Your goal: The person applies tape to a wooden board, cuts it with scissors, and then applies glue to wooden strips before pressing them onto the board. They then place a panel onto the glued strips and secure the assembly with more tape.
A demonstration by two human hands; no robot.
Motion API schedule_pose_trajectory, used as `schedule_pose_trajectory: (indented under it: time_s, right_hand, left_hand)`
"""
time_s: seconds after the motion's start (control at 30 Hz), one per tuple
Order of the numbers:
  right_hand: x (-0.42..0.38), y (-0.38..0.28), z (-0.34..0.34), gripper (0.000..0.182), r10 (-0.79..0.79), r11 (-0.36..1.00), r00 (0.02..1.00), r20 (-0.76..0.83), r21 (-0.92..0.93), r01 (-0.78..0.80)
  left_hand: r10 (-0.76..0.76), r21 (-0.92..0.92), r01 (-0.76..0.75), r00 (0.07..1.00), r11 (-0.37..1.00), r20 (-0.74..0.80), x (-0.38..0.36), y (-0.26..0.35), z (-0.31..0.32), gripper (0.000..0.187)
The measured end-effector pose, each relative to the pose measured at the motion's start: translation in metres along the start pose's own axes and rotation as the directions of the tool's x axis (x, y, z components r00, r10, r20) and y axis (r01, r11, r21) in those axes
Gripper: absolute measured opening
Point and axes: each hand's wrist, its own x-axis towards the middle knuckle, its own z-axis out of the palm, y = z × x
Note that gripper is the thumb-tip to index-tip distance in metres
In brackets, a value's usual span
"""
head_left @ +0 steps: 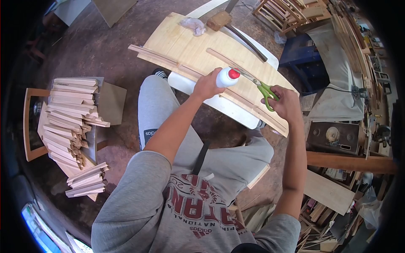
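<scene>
My left hand (206,85) is wrapped round a white bottle (225,79) with a red cap, held over the near part of a plywood board (168,36). In my right hand (285,102) is a pair of green-handled scissors (265,90). The scissors' blades point left and overlap the red cap in this view. Below both hands, thin wooden strips (240,98) lie along the board's near edge. Another strip (228,59) rests farther in on the board.
A brown block (219,20), a crumpled plastic bag (193,26) and a dark bar (247,43) lie at the board's far side. Stacked wood pieces (69,122) sit on the left. To the right stand a blue frame (301,61) and a speaker box (333,135).
</scene>
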Motion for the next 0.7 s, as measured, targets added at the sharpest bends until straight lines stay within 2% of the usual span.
schedule_pose_trajectory:
  time_s: [0.2, 0.3, 0.4, 0.5, 0.6, 0.7]
  right_hand:
    - [-0.004, 0.009, 0.013, 0.039, -0.026, 0.999, 0.995, -0.099, 0.041, 0.030]
    - [-0.002, 0.018, 0.027, 0.035, 0.035, 0.997, 0.997, -0.063, 0.077, -0.030]
    - [0.002, 0.035, 0.055, 0.032, 0.171, 0.862, 0.979, -0.108, 0.497, -0.096]
    - [-0.002, 0.043, 0.064, 0.044, 0.139, 0.868, 0.985, -0.101, 0.492, -0.072]
    - [-0.018, 0.012, 0.053, 0.055, 0.080, 0.972, 0.984, -0.160, 0.230, -0.042]
    - [-0.023, 0.005, 0.057, 0.059, 0.083, 0.985, 0.976, -0.201, 0.168, -0.050]
  left_hand:
    - [-0.011, 0.004, 0.011, 1.000, 1.000, 0.003, -0.001, 0.001, -0.001, 0.080]
    - [-0.023, 0.018, 0.022, 1.000, 1.000, 0.011, 0.000, 0.003, -0.002, 0.080]
    - [-0.025, 0.024, 0.025, 1.000, 0.999, 0.009, 0.001, 0.002, 0.001, 0.080]
    - [-0.019, 0.027, 0.019, 1.000, 0.999, -0.003, 0.000, 0.000, 0.002, 0.080]
    - [-0.010, 0.035, 0.011, 1.000, 0.999, -0.014, 0.002, 0.000, 0.002, 0.080]
    - [-0.033, 0.037, 0.033, 0.999, 0.999, 0.012, 0.002, 0.001, 0.000, 0.079]
